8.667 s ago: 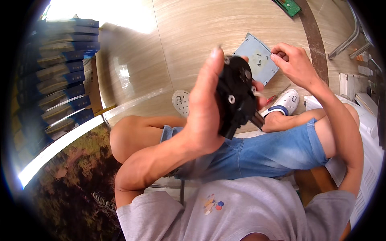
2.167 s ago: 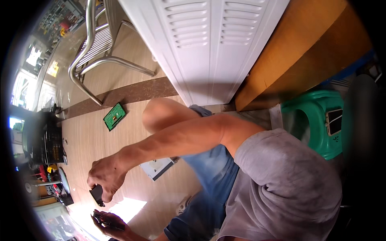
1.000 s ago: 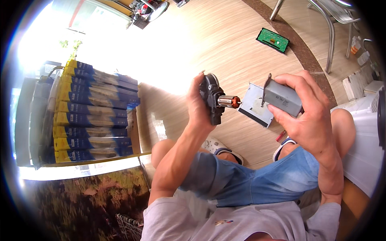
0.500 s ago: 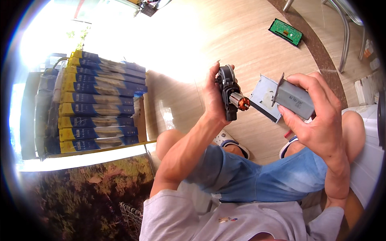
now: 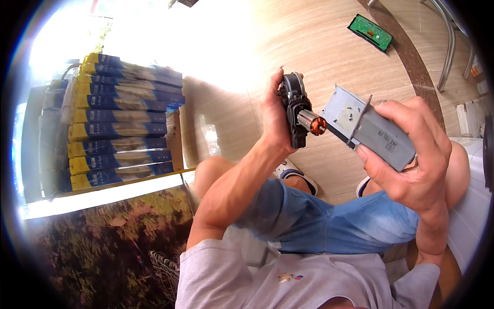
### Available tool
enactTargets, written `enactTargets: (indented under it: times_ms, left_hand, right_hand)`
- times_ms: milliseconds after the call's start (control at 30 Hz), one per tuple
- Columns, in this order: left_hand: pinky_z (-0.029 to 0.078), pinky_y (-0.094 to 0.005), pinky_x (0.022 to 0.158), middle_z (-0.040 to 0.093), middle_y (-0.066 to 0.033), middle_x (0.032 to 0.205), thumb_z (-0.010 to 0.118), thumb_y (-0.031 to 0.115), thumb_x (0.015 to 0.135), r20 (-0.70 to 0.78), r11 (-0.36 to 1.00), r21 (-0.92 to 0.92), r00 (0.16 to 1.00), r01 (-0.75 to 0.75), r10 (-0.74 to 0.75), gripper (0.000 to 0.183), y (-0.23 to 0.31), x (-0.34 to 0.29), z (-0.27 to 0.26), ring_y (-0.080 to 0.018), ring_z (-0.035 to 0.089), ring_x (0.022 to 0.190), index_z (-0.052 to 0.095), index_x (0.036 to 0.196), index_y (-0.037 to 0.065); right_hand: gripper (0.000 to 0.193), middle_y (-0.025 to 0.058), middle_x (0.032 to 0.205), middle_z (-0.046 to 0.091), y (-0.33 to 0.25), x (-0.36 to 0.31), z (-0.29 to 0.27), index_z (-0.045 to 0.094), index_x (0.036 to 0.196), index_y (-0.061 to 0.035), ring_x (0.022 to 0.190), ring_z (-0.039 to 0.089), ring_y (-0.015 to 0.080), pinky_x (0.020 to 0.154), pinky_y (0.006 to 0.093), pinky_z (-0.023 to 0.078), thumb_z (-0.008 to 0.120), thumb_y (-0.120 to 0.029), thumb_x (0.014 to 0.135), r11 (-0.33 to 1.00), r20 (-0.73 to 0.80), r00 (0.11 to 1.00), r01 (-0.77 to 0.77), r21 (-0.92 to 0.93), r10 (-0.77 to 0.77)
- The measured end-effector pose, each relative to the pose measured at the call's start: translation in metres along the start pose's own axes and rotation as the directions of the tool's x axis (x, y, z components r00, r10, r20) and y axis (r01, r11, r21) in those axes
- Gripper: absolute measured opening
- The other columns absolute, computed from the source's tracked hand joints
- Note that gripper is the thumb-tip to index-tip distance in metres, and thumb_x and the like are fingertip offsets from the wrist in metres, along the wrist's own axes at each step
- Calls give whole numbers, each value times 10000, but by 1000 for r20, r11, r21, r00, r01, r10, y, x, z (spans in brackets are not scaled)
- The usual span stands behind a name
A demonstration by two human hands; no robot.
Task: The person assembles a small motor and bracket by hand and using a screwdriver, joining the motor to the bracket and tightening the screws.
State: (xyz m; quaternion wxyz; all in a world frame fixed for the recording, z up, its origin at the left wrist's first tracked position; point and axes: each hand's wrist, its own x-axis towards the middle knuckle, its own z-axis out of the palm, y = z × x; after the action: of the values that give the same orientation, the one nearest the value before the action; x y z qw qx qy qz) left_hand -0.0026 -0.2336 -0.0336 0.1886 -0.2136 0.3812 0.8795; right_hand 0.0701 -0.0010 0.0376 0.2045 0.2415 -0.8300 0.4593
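My left hand (image 5: 274, 116) grips a black motor gear housing (image 5: 294, 98) held upright. Out of the housing's right side sticks a rotor (image 5: 307, 120) with copper windings and a small shaft at its end. My right hand (image 5: 419, 167) is closed round a grey metal motor casing (image 5: 383, 135), thumb in front and fingers behind. A wide flange (image 5: 362, 119) at the casing's end faces the rotor, with a gap between them. Partly hidden behind the casing is a light grey metal box (image 5: 340, 105) with a black edge.
A green circuit board (image 5: 370, 33) in a black frame lies on the tiled floor, far right. Several blue and yellow boxes (image 5: 118, 116) are stacked at left. Metal chair legs (image 5: 446, 56) stand at the right edge. My knees are below my hands.
The view has shifted slightly. The casing in my right hand has tilted, its closed end now lower and further right. My left hand keeps hold of the gear housing with the rotor.
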Motion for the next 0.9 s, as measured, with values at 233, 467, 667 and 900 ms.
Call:
enactTargets:
  times_ms: [233,467,667,900]
  left_hand:
    - [495,-278,490,579,-9,662,598,486,949,-58,994,97,996,-57,63,416,-1,-7,10,-130,581,535,618,1037,80]
    - [477,-274,491,559,-4,648,586,461,953,-90,987,130,991,-91,103,369,0,-15,24,-119,548,532,613,920,95]
    - [480,-287,478,560,-16,636,607,482,928,-45,977,177,991,-119,129,386,1,-13,18,-135,564,528,574,799,120]
    - [492,-310,457,549,-41,631,551,411,975,-64,970,195,985,-146,161,357,-4,-15,25,-167,564,498,535,786,108]
  right_hand:
    - [462,130,876,632,2,2,1,652,1111,20,702,637,196,604,300,492,780,-15,669,999,56,997,51,8,-51]
    - [474,130,878,636,3,2,3,657,1117,23,709,638,197,612,295,490,789,-16,663,999,114,992,40,35,-44]
    - [491,130,890,641,2,2,4,658,1126,24,733,641,199,629,293,493,792,-3,655,999,129,991,21,45,-26]
    - [459,115,876,636,2,1,13,663,1101,8,722,632,199,620,303,487,785,-8,659,999,159,987,-16,37,10]
